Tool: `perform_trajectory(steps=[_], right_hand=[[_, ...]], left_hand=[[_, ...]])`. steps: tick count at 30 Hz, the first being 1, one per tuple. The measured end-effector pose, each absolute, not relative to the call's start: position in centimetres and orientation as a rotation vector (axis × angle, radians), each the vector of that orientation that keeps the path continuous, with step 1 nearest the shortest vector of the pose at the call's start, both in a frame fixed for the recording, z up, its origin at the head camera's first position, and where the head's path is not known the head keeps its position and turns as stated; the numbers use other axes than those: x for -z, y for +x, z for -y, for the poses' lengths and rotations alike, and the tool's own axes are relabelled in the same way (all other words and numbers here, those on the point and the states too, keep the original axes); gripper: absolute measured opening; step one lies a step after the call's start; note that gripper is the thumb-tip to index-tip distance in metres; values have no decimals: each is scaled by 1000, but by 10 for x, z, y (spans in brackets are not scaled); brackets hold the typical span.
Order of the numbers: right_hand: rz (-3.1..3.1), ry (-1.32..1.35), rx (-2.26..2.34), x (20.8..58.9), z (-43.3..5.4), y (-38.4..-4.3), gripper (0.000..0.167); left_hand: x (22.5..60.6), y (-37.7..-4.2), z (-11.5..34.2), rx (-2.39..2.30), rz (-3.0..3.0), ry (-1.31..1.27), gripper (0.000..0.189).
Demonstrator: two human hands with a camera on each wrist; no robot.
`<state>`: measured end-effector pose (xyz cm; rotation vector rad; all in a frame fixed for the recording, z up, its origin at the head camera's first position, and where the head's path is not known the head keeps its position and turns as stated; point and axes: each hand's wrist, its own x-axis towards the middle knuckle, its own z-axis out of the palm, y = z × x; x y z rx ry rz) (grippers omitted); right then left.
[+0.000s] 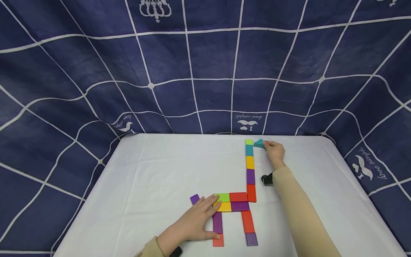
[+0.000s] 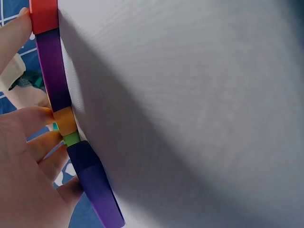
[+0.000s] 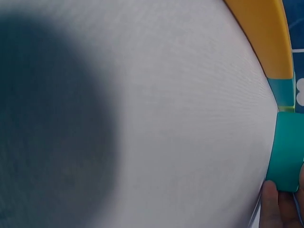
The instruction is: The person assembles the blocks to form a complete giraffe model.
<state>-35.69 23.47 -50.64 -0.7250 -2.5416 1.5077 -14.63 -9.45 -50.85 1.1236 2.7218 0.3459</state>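
Note:
Colored blocks lie flat in a figure like a long-necked animal. My right hand (image 1: pixel 275 152) pinches a teal triangular block (image 1: pixel 259 143) at the far end, just right of the column's light green block (image 1: pixel 249 142) and teal block (image 1: pixel 249 150). In the right wrist view the teal triangular block (image 3: pixel 286 152) sits between fingertips (image 3: pixel 270 192). My left hand (image 1: pixel 199 219) is spread at the figure's left side, fingertips on the green block (image 1: pixel 224 197) and yellow block (image 1: pixel 226 206), thumb at the lower red block (image 1: pixel 218 241). A slanted purple block (image 1: pixel 194 198) is partly hidden behind it.
The column continues with a yellow block (image 1: pixel 250 162), a purple block (image 1: pixel 250 176) and a red block (image 1: pixel 252 193). Another leg has a red block (image 1: pixel 248 221) above a purple block (image 1: pixel 252 239). A white cloth (image 1: pixel 160 171) covers the table; a blue checked curtain (image 1: pixel 212 96) hangs behind.

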Motion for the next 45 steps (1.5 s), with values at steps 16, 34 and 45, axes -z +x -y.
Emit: perform_trajectory(steps=[16, 34, 45], right_hand=[[2562, -664, -1454, 508, -232, -358, 34], [2594, -455, -1242, 501, -235, -353, 28], [2457, -862, -1699, 503, -243, -363, 34]], left_hand=[[506, -146, 92, -338, -2718, 1111, 92], [507, -148, 93, -337, -2721, 1123, 94], [508, -148, 93, -363, -2715, 1124, 94]])
